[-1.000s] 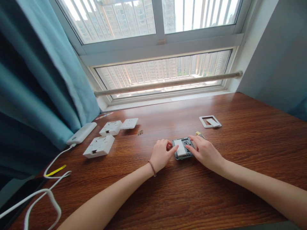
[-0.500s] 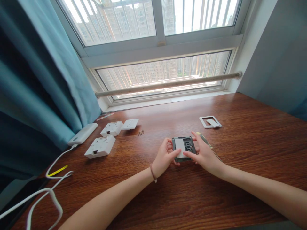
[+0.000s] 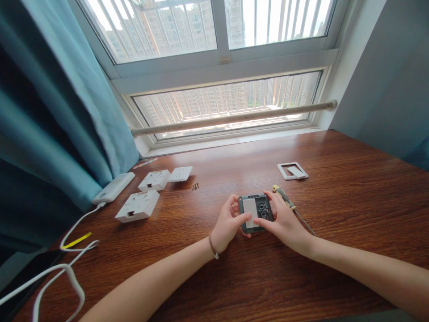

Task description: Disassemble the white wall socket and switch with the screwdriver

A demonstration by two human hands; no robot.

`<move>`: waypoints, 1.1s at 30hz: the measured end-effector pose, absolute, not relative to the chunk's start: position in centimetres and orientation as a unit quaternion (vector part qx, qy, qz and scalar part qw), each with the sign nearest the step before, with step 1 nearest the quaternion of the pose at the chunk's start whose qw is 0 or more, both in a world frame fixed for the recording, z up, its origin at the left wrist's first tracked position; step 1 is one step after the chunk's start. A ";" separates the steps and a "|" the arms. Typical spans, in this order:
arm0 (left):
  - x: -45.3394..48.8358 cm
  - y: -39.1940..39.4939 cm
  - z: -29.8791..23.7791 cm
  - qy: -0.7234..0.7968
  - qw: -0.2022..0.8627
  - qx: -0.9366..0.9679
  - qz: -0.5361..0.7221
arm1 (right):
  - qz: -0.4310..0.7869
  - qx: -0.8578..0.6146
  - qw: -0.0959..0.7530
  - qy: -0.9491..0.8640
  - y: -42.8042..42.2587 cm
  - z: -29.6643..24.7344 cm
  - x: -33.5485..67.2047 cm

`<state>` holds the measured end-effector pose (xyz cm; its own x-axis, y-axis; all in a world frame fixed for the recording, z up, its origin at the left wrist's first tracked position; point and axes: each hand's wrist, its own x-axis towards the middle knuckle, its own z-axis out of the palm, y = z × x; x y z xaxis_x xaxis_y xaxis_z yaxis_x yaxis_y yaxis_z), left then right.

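Between my two hands is a dark grey wall switch module (image 3: pixel 263 210) with a white rocker plate (image 3: pixel 249 209) over its left part; the right part shows bare inner parts. My left hand (image 3: pixel 231 218) grips the module's left edge, its thumb resting on the rocker plate. On the other side my right hand (image 3: pixel 281 222) holds the right edge, fingers at the top corner and thumb near the plate's lower right. Just beyond the right hand lies a screwdriver (image 3: pixel 284 197) with a grey and yellow handle, its shaft partly behind the wrist.
A white frame (image 3: pixel 283 174) with a loose white rocker (image 3: pixel 296 172) lies at back right. Several small screws (image 3: pixel 195 186), a white socket panel (image 3: pixel 181 174) and two white mounting boxes (image 3: pixel 138 206) (image 3: pixel 154 180) sit left. Further left are a power bank (image 3: pixel 114 188), its cable and a yellow strip (image 3: pixel 77 240).
My right fingers have drawn in against the module's top right corner, uncovering more of the screwdriver. The module has tilted slightly toward me, and the view has shifted a little.
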<state>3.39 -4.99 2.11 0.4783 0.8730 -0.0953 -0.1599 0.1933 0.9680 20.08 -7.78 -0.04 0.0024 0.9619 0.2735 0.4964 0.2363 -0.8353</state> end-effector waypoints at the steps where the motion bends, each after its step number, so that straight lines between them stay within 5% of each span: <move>1: 3.4 -5.0 2.1 0.348 0.688 0.514 0.375 | 0.266 -0.557 0.437 -0.654 -7.8 0.0 20.1; 33: 2.9 -3.5 1.3 0.320 0.723 0.495 0.361 | 0.182 -0.564 0.383 -0.709 -4.2 2.1 23.6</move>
<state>2.93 -3.51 1.29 0.5347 0.8386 -0.1041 -0.2055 0.2485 0.9466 23.60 -4.21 2.07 -0.0709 0.9382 0.3388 0.6595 0.2989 -0.6897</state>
